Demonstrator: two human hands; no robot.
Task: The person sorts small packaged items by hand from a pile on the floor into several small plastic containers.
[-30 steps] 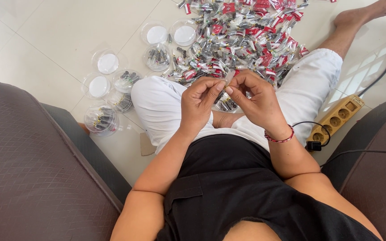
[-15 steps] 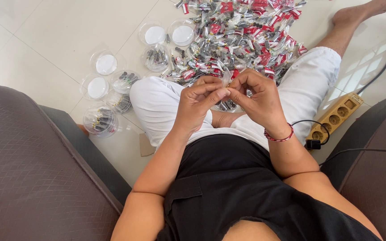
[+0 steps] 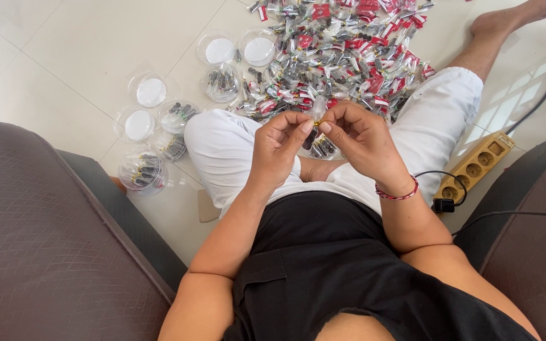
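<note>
Held item: a small clear packet (image 3: 318, 108), pinched between both hands above the lap, in front of the white trousers (image 3: 229, 148); its contents are too small to tell, possibly a tiny metal part with a yellow tip.
Left hand: left hand (image 3: 279, 148) has its grip closed on the packet's lower left edge, thumb and forefinger pressed together, remaining fingers curled inward.
Right hand: right hand (image 3: 361, 142) has its grip closed on the same packet from the right, fingertips meeting those of the left hand; a red bracelet (image 3: 397, 192) sits on the wrist.
Below the hands: an open clear round tub (image 3: 320, 146) holding small dark parts rests on the floor between the knees, partly hidden by the hands.
Floor ahead: a large heap of red-and-clear packets (image 3: 342, 50) lies on the pale tiled floor (image 3: 83, 44), just beyond the knees.
Floor left: several round clear tubs with dark parts (image 3: 141, 170) and white-lined lids (image 3: 151, 92) stand near the left knee, apart from each other.
Floor right: a yellow power strip (image 3: 475, 165) with a black plug (image 3: 443, 204) lies beside the right thigh.
Seating: brown cushions (image 3: 39, 240) flank the person on both sides.
</note>
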